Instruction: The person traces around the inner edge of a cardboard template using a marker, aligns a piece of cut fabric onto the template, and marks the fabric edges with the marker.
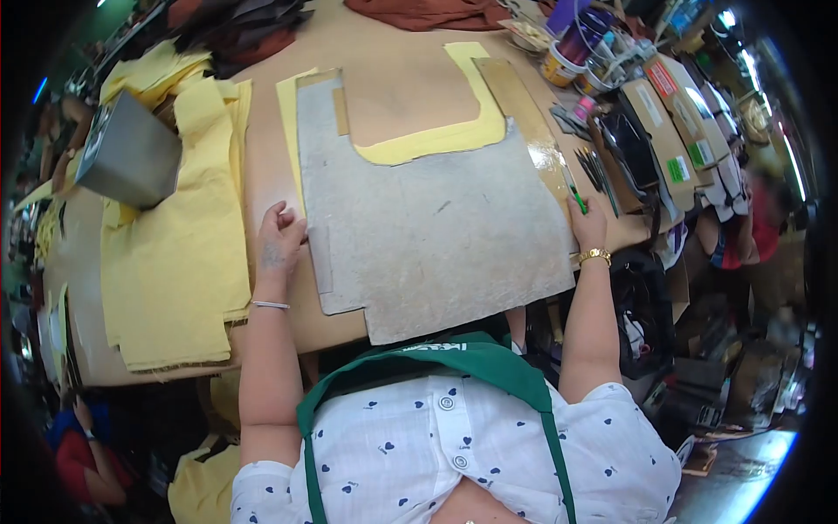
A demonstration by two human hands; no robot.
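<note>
A large grey card pattern piece [436,236] with a U-shaped cutout lies flat on yellow fabric [428,144], which shows inside the cutout and along the upper left edge. Loosely bent fingers of my left hand [281,237] are beside the pattern's left edge; nothing shows in them. My right hand [590,225] is closed on a green pen [578,201] near the pattern's right edge. Under that side lies a brown, shiny strip of board [534,131].
Left stands a metal block [131,150] on stacked yellow fabric [170,279]. Several pencils [595,170], a black tray [627,144], cardboard boxes [676,122] and a tub [563,65] line the right side. Dark and brown material [236,35] lies at the back. Other people are at both sides.
</note>
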